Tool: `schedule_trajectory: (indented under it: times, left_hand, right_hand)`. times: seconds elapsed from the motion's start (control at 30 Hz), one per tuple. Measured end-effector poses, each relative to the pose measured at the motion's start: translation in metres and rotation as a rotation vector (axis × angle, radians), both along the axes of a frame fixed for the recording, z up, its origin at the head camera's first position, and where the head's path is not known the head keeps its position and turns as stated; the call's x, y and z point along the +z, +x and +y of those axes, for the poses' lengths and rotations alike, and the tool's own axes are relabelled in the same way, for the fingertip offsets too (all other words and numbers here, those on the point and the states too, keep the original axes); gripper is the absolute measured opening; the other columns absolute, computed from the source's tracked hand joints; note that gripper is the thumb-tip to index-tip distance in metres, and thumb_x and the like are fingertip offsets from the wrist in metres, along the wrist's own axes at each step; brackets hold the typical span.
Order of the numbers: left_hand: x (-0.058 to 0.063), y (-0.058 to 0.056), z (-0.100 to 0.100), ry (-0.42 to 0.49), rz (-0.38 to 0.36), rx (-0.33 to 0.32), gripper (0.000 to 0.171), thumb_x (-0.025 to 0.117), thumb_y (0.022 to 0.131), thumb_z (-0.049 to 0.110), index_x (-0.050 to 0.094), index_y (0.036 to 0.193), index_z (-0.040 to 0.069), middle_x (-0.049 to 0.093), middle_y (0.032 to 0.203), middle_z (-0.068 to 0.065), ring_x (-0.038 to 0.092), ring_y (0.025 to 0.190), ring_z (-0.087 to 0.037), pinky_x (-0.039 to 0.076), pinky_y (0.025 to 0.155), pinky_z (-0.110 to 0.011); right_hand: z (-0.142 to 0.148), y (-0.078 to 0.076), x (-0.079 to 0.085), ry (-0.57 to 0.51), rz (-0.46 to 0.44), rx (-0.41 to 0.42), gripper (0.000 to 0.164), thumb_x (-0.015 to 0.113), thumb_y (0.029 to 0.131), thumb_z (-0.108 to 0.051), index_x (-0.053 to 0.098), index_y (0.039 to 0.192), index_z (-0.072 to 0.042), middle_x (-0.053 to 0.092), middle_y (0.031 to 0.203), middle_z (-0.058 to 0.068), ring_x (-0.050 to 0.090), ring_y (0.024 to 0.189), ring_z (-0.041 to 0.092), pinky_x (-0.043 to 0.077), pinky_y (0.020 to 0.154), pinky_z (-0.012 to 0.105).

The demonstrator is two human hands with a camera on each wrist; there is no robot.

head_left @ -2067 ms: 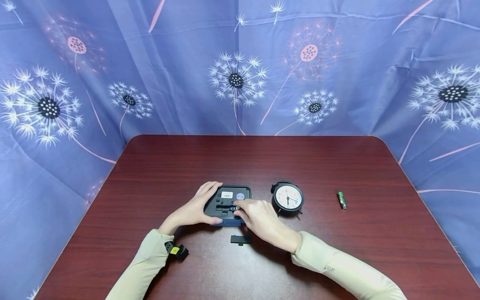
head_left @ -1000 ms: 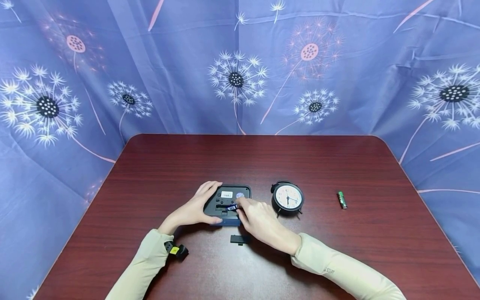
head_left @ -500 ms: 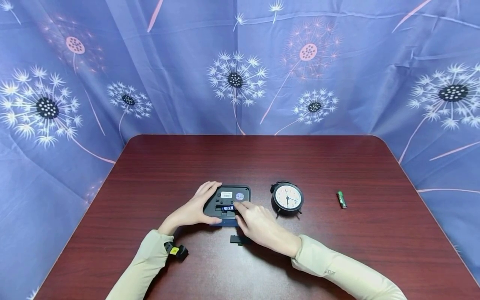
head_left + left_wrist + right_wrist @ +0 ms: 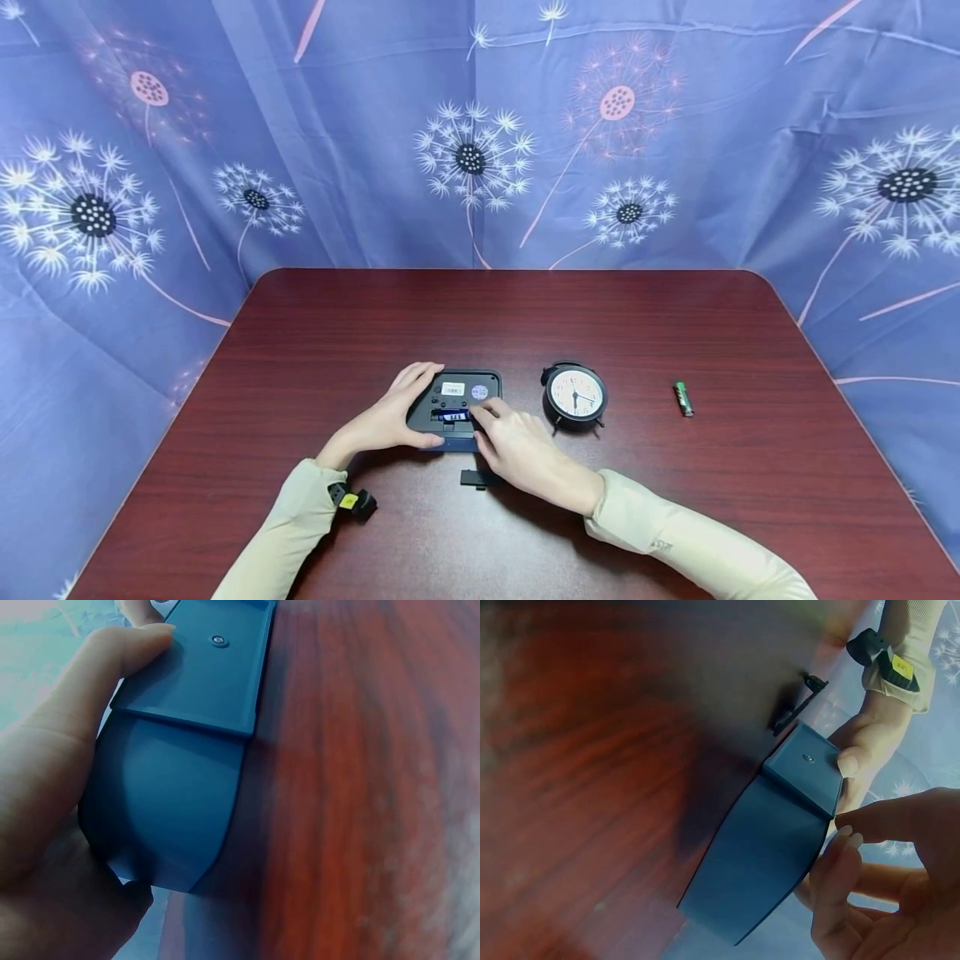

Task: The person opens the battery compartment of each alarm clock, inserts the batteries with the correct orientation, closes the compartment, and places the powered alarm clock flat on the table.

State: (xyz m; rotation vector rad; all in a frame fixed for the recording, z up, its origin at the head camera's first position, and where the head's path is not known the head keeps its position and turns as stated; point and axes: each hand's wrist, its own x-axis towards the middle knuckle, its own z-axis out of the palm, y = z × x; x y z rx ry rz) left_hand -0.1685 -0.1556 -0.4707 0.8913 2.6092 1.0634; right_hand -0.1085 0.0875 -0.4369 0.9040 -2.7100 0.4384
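In the head view a boxy, dark blue battery-powered device (image 4: 491, 383) lies with its black back facing up, its long slot uncovered. My left hand (image 4: 382, 419) grips its left side, fingers at the far edge and thumb on the near edge. A blue AAA-type battery (image 4: 453, 416) lies lengthwise in the slot. The index fingertip of my right hand (image 4: 525, 442) is at the battery's right end, and the thumb sits lower, apart from it. The right wrist view shows the fingers bent beside the device (image 4: 780, 847). A small black battery cover (image 4: 474, 478) lies in front.
A round black alarm clock (image 4: 576, 396) with a white dial stands just right of the device. Farther right lies a green battery (image 4: 683, 399). A patterned blue cloth (image 4: 360, 150) hangs behind the red-brown wooden table (image 4: 337, 317).
The blue battery, tilted in the right hand's pinch a second ago, now lies flat in the slot. The right thumb and index finger have parted around its end. The left hand stays put.
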Motion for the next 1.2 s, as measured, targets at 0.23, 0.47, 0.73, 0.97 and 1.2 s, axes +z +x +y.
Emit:
schedule_trajectory:
  times: [0.23,0.47,0.73,0.97,1.2]
  left_hand:
    - [0.0001,0.0001,0.0009,0.013,0.013,-0.01,0.104,0.083,0.071,0.037,0.025,0.152,0.006,0.025,0.155,-0.018,0.019,0.143,-0.033,0.029,0.11,-0.058]
    - [-0.0007,0.0,0.0004,0.011,0.021,-0.011,0.104,0.083,0.07,0.036,0.026,0.152,0.005,0.025,0.154,-0.019,0.018,0.144,-0.033,0.027,0.111,-0.058]
    - [-0.0012,0.0001,-0.0001,0.004,0.013,-0.002,0.105,0.083,0.07,0.037,0.025,0.152,0.006,0.024,0.155,-0.018,0.016,0.145,-0.033,0.026,0.112,-0.059]
    - [-0.0027,-0.0004,-0.0004,0.004,0.023,-0.004,0.104,0.083,0.071,0.038,0.026,0.152,0.007,0.025,0.155,-0.017,0.017,0.145,-0.032,0.027,0.112,-0.057]
    - [-0.0031,-0.0005,-0.0002,0.009,0.023,-0.006,0.104,0.083,0.071,0.037,0.025,0.152,0.006,0.025,0.155,-0.018,0.017,0.144,-0.033,0.027,0.112,-0.058]
  right_hand:
    - [-0.0002,0.0028,-0.002,-0.032,-0.028,0.102,0.032,0.067,0.087,-0.016,0.068,0.119,-0.008,0.062,0.112,0.008,0.067,0.067,0.019,0.051,0.051,0.03]
    - [-0.002,0.0041,-0.0028,-0.025,-0.037,0.076,0.04,0.067,0.087,-0.017,0.062,0.125,-0.005,0.062,0.116,0.01,0.066,0.066,0.021,0.049,0.048,0.03]
    - [-0.003,0.004,-0.0031,0.017,-0.066,0.045,0.05,0.069,0.086,-0.021,0.056,0.131,-0.001,0.056,0.118,0.01,0.062,0.059,0.019,0.049,0.048,0.029]
    - [-0.004,0.0027,-0.0044,0.047,-0.102,0.051,0.057,0.069,0.086,-0.021,0.052,0.136,-0.001,0.052,0.119,0.009,0.06,0.06,0.017,0.047,0.047,0.027]
    - [-0.0053,0.0013,-0.0054,0.063,-0.121,0.026,0.065,0.071,0.085,-0.021,0.045,0.139,0.004,0.051,0.117,0.012,0.061,0.062,0.018,0.051,0.051,0.03]
